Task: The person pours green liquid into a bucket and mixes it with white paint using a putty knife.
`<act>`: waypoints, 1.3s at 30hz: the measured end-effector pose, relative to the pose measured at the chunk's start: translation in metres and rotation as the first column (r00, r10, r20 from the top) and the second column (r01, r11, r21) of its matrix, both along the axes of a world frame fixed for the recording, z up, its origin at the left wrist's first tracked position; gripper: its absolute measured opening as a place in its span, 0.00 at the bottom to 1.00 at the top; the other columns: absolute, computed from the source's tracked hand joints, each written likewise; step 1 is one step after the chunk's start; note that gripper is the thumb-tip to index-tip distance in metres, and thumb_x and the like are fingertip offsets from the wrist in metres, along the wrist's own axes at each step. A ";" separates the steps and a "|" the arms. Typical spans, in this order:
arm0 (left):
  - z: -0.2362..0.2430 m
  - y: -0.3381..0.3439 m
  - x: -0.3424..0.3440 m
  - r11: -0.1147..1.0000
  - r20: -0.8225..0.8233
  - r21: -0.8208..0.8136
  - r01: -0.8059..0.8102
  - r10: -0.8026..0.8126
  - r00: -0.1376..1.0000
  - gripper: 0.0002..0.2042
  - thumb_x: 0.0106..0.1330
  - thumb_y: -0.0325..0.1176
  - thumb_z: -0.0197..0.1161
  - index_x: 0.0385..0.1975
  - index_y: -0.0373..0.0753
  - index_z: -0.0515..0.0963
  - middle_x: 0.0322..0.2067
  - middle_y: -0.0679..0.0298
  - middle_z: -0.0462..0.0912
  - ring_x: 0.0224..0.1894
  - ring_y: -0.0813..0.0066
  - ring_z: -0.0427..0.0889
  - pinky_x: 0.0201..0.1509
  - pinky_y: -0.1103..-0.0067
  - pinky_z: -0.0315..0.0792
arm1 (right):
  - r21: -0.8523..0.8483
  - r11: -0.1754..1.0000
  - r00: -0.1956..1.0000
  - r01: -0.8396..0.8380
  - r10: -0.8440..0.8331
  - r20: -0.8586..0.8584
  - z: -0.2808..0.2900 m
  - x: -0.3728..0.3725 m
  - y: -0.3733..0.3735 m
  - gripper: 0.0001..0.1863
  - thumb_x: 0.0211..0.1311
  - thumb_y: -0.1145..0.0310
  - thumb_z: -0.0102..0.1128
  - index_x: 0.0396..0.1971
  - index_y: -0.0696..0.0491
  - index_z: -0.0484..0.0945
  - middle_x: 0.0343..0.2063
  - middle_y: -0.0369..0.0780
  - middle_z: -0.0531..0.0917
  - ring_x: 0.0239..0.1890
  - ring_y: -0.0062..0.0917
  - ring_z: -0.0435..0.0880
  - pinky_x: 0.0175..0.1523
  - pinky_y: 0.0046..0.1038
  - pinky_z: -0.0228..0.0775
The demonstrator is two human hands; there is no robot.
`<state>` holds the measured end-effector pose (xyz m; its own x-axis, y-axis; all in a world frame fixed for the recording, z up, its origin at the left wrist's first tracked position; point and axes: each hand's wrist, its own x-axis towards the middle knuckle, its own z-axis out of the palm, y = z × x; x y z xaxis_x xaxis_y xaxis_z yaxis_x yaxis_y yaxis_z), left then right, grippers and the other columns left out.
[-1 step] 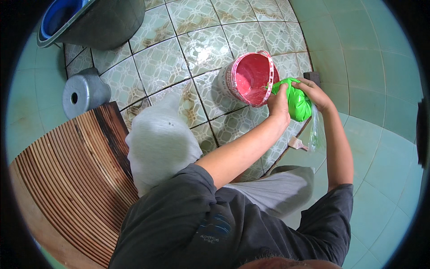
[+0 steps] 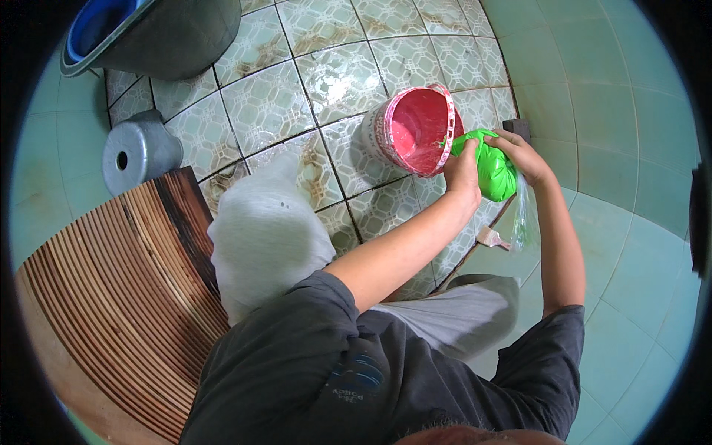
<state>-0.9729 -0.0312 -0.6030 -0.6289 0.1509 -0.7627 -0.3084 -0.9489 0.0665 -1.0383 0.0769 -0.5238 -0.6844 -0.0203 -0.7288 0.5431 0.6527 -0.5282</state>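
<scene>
A bright green plastic bag (image 2: 493,178) with a bulky filling is held between my two hands. My left hand (image 2: 460,170) grips it from the near left, thumb up, while my right hand (image 2: 519,156) curls its fingers over the top right. Clear plastic (image 2: 523,219) hangs from it below my right hand. Just left of the bag stands a white bucket (image 2: 382,133) with a pink-coated inside (image 2: 411,122) and its handle raised at the right side. A paintbrush (image 2: 489,236) lies on the floor below the bag.
A large dark tub (image 2: 178,44) holding a blue basin (image 2: 78,44) is at top left, with an upturned grey stool (image 2: 133,163) below it. A slatted wooden board (image 2: 126,297) fills the lower left. Tiled walls (image 2: 608,119) border the tiled floor (image 2: 252,104); my bent knee is beside the board.
</scene>
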 end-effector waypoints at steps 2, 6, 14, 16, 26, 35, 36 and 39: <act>0.002 -0.001 -0.003 0.999 0.028 0.032 -0.010 0.009 1.000 0.14 0.64 0.33 0.66 0.46 0.37 0.77 0.41 0.62 0.81 0.42 0.72 0.82 0.46 0.73 0.78 | -0.013 1.000 1.000 -0.002 0.002 0.020 0.003 -0.001 0.000 0.32 0.64 0.54 0.63 0.61 0.63 0.75 0.52 0.44 0.83 0.52 0.26 0.82 0.60 0.28 0.71; 0.006 -0.005 -0.007 0.994 0.042 0.110 -0.007 0.002 0.999 0.16 0.64 0.33 0.67 0.49 0.36 0.75 0.43 0.61 0.81 0.44 0.71 0.82 0.47 0.72 0.77 | -0.001 0.999 0.999 0.050 -0.050 -0.001 0.007 0.000 -0.004 0.31 0.65 0.56 0.62 0.60 0.63 0.74 0.50 0.44 0.84 0.50 0.25 0.83 0.57 0.26 0.73; 0.001 0.000 -0.001 0.961 0.086 -0.231 0.155 -0.139 0.987 0.22 0.65 0.35 0.65 0.56 0.33 0.71 0.49 0.58 0.79 0.49 0.70 0.80 0.52 0.73 0.75 | -0.061 0.995 0.997 0.081 -0.080 0.017 0.009 0.007 -0.013 0.26 0.66 0.61 0.61 0.58 0.62 0.75 0.46 0.41 0.85 0.45 0.22 0.85 0.53 0.25 0.76; -0.001 0.000 -0.001 0.950 0.118 -0.230 0.213 -0.190 0.975 0.23 0.65 0.37 0.64 0.57 0.33 0.71 0.50 0.57 0.79 0.50 0.69 0.80 0.53 0.72 0.74 | -0.040 0.995 0.996 0.094 -0.094 0.005 0.010 0.008 -0.015 0.26 0.66 0.61 0.61 0.58 0.62 0.76 0.45 0.41 0.85 0.44 0.22 0.85 0.52 0.25 0.76; 0.007 -0.006 -0.001 0.955 0.032 -0.267 0.133 -0.129 0.991 0.31 0.66 0.45 0.68 0.64 0.36 0.68 0.58 0.57 0.75 0.59 0.67 0.75 0.63 0.71 0.68 | 0.030 0.999 0.996 0.035 -0.032 -0.078 0.017 -0.003 -0.022 0.23 0.65 0.62 0.62 0.55 0.60 0.78 0.43 0.40 0.85 0.42 0.21 0.84 0.50 0.24 0.75; 0.010 -0.006 0.005 0.935 0.078 -0.313 0.169 -0.152 0.985 0.40 0.66 0.57 0.65 0.71 0.37 0.61 0.68 0.48 0.67 0.68 0.55 0.70 0.69 0.66 0.65 | 0.051 0.999 0.992 -0.016 0.022 -0.127 0.017 0.002 -0.038 0.22 0.66 0.61 0.62 0.54 0.61 0.78 0.43 0.41 0.85 0.44 0.22 0.83 0.52 0.26 0.74; 0.011 -0.008 0.005 0.935 0.075 -0.311 0.168 -0.152 0.986 0.41 0.66 0.58 0.64 0.71 0.37 0.61 0.68 0.49 0.68 0.68 0.55 0.70 0.69 0.66 0.65 | 0.066 0.997 0.988 -0.034 0.044 -0.146 0.015 0.002 -0.039 0.23 0.66 0.61 0.62 0.54 0.61 0.78 0.43 0.42 0.85 0.45 0.23 0.83 0.53 0.27 0.74; 0.014 -0.011 0.003 0.929 0.092 -0.321 0.183 -0.162 0.983 0.40 0.67 0.59 0.63 0.70 0.36 0.62 0.68 0.49 0.68 0.68 0.57 0.71 0.69 0.67 0.65 | 0.138 0.985 0.970 -0.104 0.131 -0.204 0.010 0.003 -0.040 0.23 0.66 0.61 0.61 0.55 0.61 0.78 0.44 0.44 0.85 0.46 0.26 0.83 0.54 0.29 0.73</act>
